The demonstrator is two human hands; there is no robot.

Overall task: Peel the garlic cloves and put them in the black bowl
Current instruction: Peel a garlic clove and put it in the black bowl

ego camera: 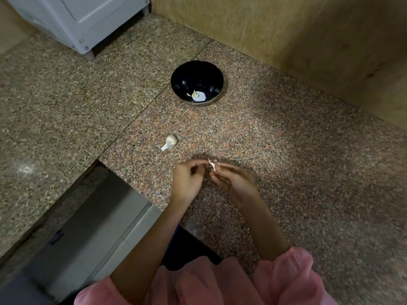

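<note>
Both hands pinch one garlic clove (212, 164) above the worktop (275, 150), left hand (187, 181) and right hand (233, 183); best strip skin fully before dropping it in the black bowl (176, 84).

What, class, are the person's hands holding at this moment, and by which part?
A garlic clove, pinched near its lower end by the right hand; its pointed tip sticks up. Whether the left hand touches it cannot be told.
</note>
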